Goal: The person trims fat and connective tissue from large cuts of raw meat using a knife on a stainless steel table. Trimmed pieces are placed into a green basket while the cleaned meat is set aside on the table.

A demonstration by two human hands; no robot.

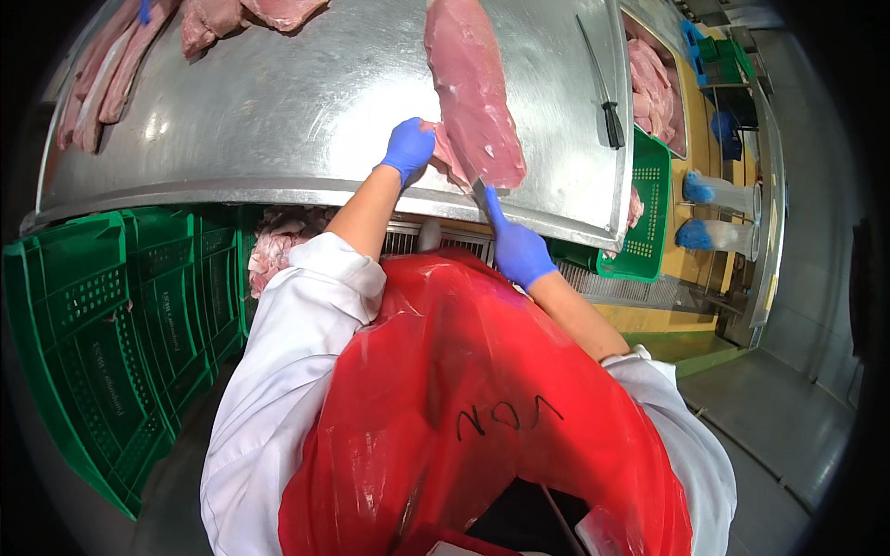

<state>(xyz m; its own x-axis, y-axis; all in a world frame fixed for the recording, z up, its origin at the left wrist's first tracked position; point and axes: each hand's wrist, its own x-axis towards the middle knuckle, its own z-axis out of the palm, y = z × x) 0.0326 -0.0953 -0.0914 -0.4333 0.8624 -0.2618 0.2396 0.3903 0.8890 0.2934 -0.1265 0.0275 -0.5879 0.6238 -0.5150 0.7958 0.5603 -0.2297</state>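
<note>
A long pink slab of boneless meat (pixel 475 88) lies lengthwise on the steel table (pixel 260 102), its near end close to the front edge. My left hand (pixel 411 148), in a blue glove, pinches a thin flap of meat (pixel 447 156) at the slab's left side and holds it outward. In my blue-gloved right hand (pixel 522 252) is a knife (pixel 479 192), the index finger stretched along it. Its blade touches the near left corner of the slab, where the flap joins; most of the blade is hidden. The handle is covered by my fingers.
A sharpening steel (pixel 603 88) with a black handle lies at the table's right. Long meat strips (pixel 120 69) and other pieces (pixel 215 20) lie at the far left. Green crates (pixel 83 306) stand below left; another green crate (pixel 654 208) and a meat-filled tray (pixel 654 88) are at right.
</note>
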